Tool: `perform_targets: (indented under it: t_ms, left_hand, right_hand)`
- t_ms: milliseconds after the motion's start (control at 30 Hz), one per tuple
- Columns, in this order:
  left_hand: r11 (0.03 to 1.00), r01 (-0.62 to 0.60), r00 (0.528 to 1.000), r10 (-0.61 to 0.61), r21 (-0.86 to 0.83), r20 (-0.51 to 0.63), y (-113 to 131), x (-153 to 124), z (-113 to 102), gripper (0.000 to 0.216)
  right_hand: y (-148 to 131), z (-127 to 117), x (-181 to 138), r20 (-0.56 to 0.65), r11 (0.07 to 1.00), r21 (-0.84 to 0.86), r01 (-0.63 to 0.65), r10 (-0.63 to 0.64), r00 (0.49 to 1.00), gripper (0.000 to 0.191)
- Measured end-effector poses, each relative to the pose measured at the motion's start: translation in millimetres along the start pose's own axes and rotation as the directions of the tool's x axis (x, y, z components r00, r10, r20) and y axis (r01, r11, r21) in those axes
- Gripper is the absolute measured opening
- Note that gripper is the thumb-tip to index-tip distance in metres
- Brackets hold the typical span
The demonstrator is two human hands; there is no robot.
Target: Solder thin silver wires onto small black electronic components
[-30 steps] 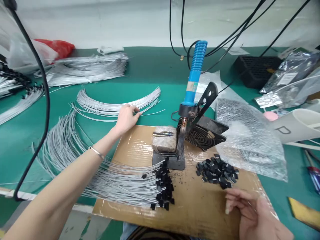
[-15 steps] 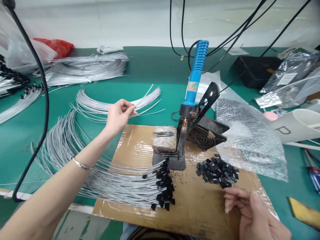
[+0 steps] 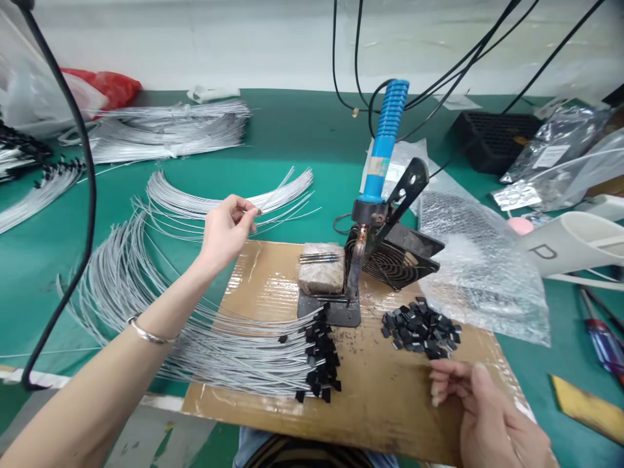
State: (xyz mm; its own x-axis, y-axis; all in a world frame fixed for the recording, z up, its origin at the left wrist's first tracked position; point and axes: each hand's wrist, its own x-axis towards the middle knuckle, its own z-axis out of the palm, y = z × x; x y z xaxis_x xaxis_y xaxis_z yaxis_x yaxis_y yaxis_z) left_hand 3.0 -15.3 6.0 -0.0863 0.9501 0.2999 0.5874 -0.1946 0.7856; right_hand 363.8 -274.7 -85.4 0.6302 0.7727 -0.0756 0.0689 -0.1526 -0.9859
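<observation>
My left hand [image 3: 228, 231] is over a bundle of thin white wires [image 3: 182, 198], thumb and forefinger pinched together. Whatever lies between those fingertips is too small to make out. On the right, my right hand [image 3: 492, 409] hovers low over the cardboard with fingers loosely curled, thumb apart and nothing visible in them. Just beyond its fingertips is a heap of small black pieces [image 3: 420, 327]. A large fan of wires [image 3: 234, 356] spreads across the cardboard, with black pieces [image 3: 322, 357] at their right ends.
A blue-handled soldering iron [image 3: 385, 143] stands tip-down in a holder, beside a wrapped block [image 3: 320, 276] and a small black fan [image 3: 397, 257]. Bubble wrap [image 3: 480, 260] lies to the right. A black cable [image 3: 88, 195] hangs at left. Cardboard [image 3: 380, 403] covers the near bench.
My left hand has shifted slightly left along the wire bundle, still pinched. My right hand stays near the black pieces, its pose nearly the same. The view has moved a little.
</observation>
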Motion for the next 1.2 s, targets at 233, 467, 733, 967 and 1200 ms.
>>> perform_targets:
  t_ms: [233, 467, 733, 967, 1200]
  left_hand:
    - [0.996, 0.087, 0.944, -0.092, 0.028, 0.318, 46.3, -39.4, -44.4, 0.023]
    - [0.979, 0.203, 0.609, -0.122, -0.005, 0.784, 60.5, -94.7, -52.7, 0.023]
    - [0.947, 0.315, 0.528, -0.127, -0.055, 0.84, 44.5, -120.5, -41.2, 0.03]
    - [0.947, 0.314, 0.569, -0.127, -0.072, 0.812, 48.1, -121.3, -33.4, 0.031]
    - [0.933, 0.353, 0.559, -0.145, -0.076, 0.817, 44.4, -125.6, -37.2, 0.03]
  right_hand:
    - [-20.8, 7.8, -7.7, 0.0, 0.994, 0.026, 0.103, -0.103, 0.995, 0.047]
    - [-64.7, 43.4, -40.4, 0.259, 0.999, 0.042, -0.033, 0.021, 0.966, 0.036]
    - [-77.9, 69.5, -36.2, 0.614, 0.992, 0.125, 0.007, -0.083, 0.785, 0.036]
    - [-78.4, 77.0, -39.6, 0.652, 0.994, 0.083, -0.066, -0.004, 0.758, 0.025]
    - [-76.1, 82.7, -40.3, 0.595, 0.995, 0.097, -0.009, -0.05, 0.802, 0.024]
